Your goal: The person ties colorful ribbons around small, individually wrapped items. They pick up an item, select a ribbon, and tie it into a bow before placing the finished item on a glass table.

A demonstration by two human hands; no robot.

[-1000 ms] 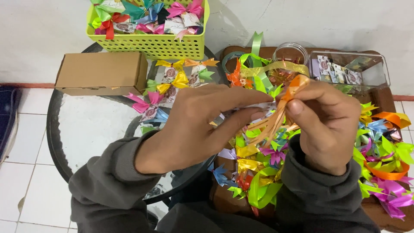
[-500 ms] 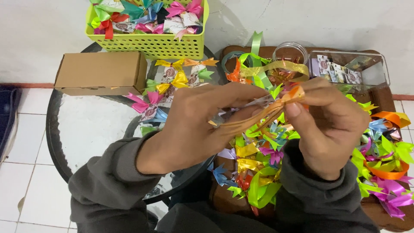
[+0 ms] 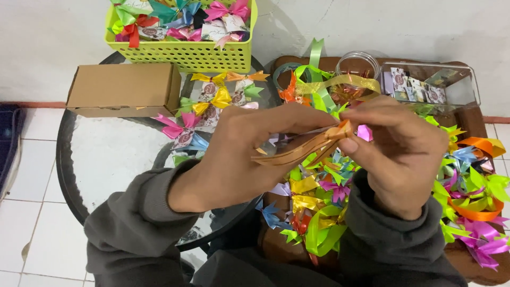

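Head view: both hands, left hand (image 3: 239, 159) and right hand (image 3: 404, 154), have fingers pinched on an orange ribbon (image 3: 303, 149) above the table (image 3: 106, 159); a green basket (image 3: 186, 53) holds ribbon bows, a clear box (image 3: 457, 85) small packets.

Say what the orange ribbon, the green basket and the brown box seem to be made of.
Ribbon, pinched between left hand and right hand: probably glossy plastic film, since it shines and curls stiffly. Basket: moulded plastic, judging by its even lattice. Box: matt cardboard, with folded flaps.
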